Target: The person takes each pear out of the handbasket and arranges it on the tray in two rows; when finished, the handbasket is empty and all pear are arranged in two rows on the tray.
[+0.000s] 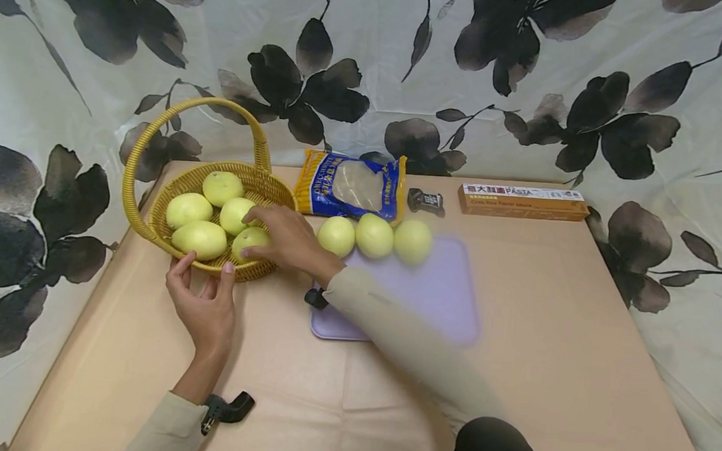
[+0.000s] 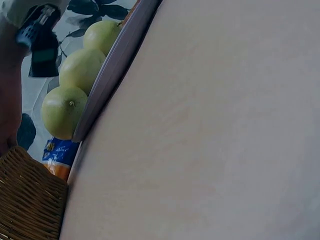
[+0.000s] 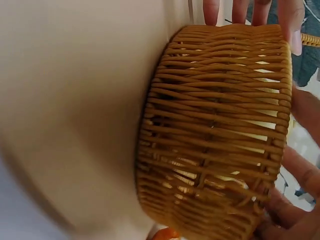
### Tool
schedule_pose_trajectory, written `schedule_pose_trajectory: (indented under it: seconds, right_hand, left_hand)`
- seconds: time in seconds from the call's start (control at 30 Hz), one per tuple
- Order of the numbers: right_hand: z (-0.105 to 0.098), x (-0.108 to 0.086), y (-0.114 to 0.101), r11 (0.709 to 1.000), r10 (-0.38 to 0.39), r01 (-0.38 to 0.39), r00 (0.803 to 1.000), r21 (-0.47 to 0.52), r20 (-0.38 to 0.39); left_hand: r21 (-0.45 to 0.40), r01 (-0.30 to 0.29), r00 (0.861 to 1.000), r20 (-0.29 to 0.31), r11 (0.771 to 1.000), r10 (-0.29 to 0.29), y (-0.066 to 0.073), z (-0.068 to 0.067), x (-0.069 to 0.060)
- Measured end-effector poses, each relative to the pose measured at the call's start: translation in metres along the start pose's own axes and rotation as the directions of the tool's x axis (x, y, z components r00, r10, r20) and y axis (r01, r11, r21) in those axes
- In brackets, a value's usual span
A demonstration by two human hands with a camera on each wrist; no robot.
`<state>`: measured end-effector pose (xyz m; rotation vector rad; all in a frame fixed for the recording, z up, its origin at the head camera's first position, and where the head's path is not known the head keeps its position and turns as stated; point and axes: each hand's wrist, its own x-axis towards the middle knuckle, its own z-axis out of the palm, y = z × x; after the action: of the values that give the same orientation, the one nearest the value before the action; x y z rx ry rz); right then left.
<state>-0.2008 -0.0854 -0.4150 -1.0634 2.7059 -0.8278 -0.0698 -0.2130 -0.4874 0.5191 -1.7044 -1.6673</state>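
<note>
A yellow wicker basket [image 1: 269, 185] with a tall handle stands at the left of the table, holding several pale green round fruits [image 1: 200, 240]. The right hand [image 1: 288, 240] reaches over its right rim, with fingers curled round the fruit [image 1: 250, 243] nearest that rim. At the basket's front, the left hand [image 1: 203, 309] rests its fingertips on the wall. In the right wrist view the left hand's fingers [image 3: 240, 11] touch the side of the basket [image 3: 215, 115]. Three more fruits [image 1: 375, 236] sit in a row at the back of a purple tray [image 1: 419, 291].
Behind the tray lie a blue and yellow packet [image 1: 351, 183] and a small dark packet [image 1: 426, 202]. An orange and white pasta box [image 1: 524, 202] lies at the back right. Floral cloth [image 1: 408, 63] hangs behind the table.
</note>
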Motion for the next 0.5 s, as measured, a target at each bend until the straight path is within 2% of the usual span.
schedule_pose_trajectory:
  seconds: [0.13, 0.27, 0.4, 0.5]
  right_hand:
    - [0.0013, 0.0067, -0.0061, 0.998, 0.044, -0.041, 0.997, -0.037, 0.064]
    - [0.0003, 0.0087, -0.01, 0.998, 0.066, -0.064, 0.994, -0.022, 0.088]
    - [-0.0019, 0.0062, -0.0109, 0.998, 0.061, -0.063, 0.996, 0.019, 0.061]
    - [-0.0061, 0.0018, -0.0109, 0.997, 0.039, -0.04, 0.999, 0.06, 0.009]
  left_hand:
    - [0.001, 0.003, 1.0, -0.005, 1.0, -0.003, 0.0001, 0.0004, -0.0012]
    - [-0.008, -0.002, 1.0, -0.009, 1.0, 0.002, -0.0002, 0.0008, -0.0013]
    - [-0.01, -0.005, 1.0, -0.012, 1.0, 0.005, -0.0011, 0.0007, -0.0005]
    - [-0.006, -0.001, 1.0, -0.015, 1.0, 0.001, -0.0017, 0.0002, 0.0002]
